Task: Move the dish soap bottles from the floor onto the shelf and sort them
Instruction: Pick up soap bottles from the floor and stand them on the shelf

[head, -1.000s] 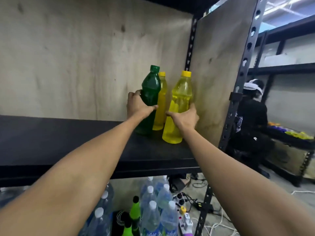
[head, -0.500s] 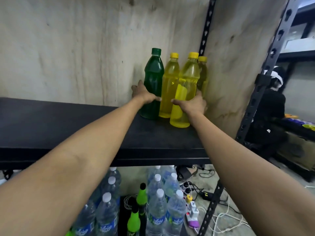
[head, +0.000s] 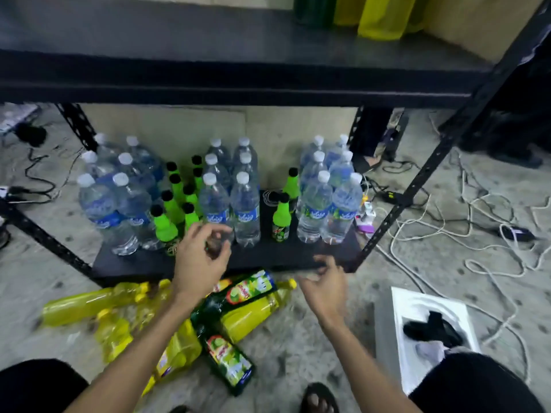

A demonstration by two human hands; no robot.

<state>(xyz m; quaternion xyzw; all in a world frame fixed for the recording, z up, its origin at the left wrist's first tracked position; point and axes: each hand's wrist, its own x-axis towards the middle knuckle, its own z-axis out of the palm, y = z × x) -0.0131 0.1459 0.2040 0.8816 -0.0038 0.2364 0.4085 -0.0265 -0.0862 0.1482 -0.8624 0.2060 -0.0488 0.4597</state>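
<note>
A pile of dish soap bottles lies on the concrete floor below me: several yellow ones and two dark green ones, one near my feet and one by the low shelf's edge. My left hand hovers above the pile, empty, fingers loosely curled and apart. My right hand hangs empty to the right of the pile, fingers spread. At the top edge, the bases of a green bottle and yellow bottles stand on the black shelf.
The bottom shelf holds several water bottles and small neon-green soda bottles. A white foam box sits on the floor at right. Cables and a power strip trail across the floor. My sandalled foot is below.
Both hands let go of the bottles on the shelf and dropped toward the pile on the floor. My view tilted down from the shelf to the floor.
</note>
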